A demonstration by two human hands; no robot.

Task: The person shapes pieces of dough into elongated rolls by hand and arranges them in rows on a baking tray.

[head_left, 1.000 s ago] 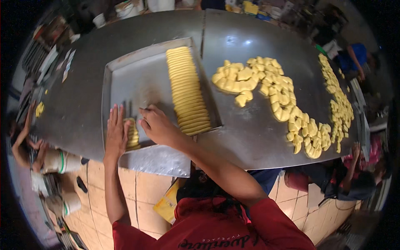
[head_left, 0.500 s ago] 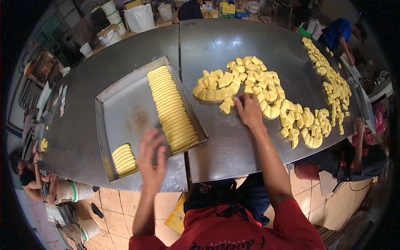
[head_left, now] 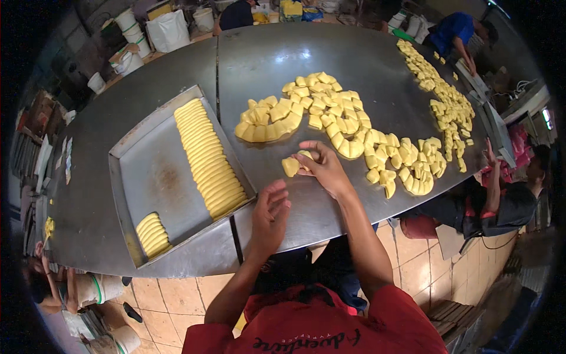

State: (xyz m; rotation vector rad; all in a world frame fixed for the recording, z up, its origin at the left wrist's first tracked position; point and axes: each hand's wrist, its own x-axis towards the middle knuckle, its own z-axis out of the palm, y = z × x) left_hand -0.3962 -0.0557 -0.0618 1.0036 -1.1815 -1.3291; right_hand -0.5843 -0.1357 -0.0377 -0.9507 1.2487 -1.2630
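Right grip [head_left: 324,170] on dough [head_left: 290,166], table (metal) [head_left: 253,71], buckets [head_left: 130,63]

dough piece [head_left: 305,154] partly hidden by right fingers [head_left: 313,146], left fingers [head_left: 273,187] slightly blurred, red shirt [head_left: 330,318] cut off below

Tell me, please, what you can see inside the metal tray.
The metal tray holds a long row of yellow dough pieces along its right side, a short row at its near left corner and a brownish stain. The bottom beneath the dough is hidden.
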